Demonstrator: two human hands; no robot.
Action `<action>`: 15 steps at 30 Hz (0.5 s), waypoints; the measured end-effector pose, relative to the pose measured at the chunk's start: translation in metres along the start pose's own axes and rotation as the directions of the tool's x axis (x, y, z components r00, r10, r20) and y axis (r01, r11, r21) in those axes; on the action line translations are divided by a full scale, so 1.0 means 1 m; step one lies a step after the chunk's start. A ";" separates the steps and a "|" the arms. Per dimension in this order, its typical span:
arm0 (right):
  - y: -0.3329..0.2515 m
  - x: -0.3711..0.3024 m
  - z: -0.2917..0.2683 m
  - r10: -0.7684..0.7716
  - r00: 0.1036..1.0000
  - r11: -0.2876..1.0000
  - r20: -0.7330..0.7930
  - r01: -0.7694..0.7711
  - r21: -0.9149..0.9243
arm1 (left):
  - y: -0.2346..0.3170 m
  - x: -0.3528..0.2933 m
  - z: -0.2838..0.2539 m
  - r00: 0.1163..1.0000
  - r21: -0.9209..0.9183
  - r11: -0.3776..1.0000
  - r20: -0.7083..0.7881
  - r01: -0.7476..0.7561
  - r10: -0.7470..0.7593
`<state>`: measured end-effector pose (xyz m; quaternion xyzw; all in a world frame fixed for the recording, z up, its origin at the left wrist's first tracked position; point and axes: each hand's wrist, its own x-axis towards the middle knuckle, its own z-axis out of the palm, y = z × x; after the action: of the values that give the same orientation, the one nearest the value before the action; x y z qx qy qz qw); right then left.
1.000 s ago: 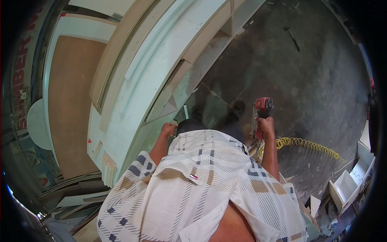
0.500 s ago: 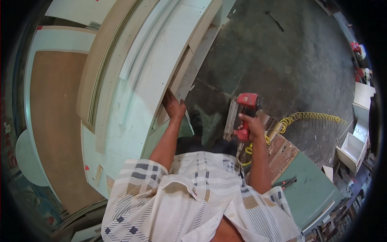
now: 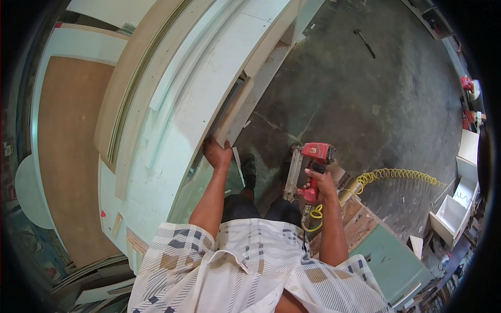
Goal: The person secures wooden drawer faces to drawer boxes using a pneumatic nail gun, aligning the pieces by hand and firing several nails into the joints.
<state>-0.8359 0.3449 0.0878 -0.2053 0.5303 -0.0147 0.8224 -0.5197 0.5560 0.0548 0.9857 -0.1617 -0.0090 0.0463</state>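
My right hand [image 3: 320, 182] is wrapped round the handle of a red nail gun [image 3: 317, 151], whose long metal magazine hangs on its left side. A yellow coiled air hose [image 3: 396, 175] runs from near the gun's lower end out to the right. At the open side of a long white cabinet [image 3: 193, 109], my left hand [image 3: 217, 152] is closed round the near end of a pale wooden strip [image 3: 236, 108]. Its fingertips are partly hidden behind the cabinet's edge. A dark gap shows between the strip and the white panel.
Long boards [image 3: 133, 78] lie on the cabinet. A brown panel [image 3: 73, 156] stands at the left. A hammer-like tool [image 3: 365, 44] lies on the concrete floor [image 3: 334, 83]. On the right are a green-topped board [image 3: 394, 255] and an open white drawer box [image 3: 453, 214].
My left hand has come down and slightly left along the cabinet edge, and the strip's gap shows more. The nail gun sits lower in view. The whole view has shifted a little.
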 end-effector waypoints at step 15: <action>-0.008 0.087 -0.033 -0.003 0.961 0.917 0.276 -0.107 0.385 | 0.122 -0.021 0.022 0.958 -0.205 0.976 0.261 -0.068 0.122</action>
<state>-0.8247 0.3057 0.0035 -0.0203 0.4043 -0.0716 0.9116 -0.5794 0.4460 0.0439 0.9570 -0.2121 -0.1577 0.1200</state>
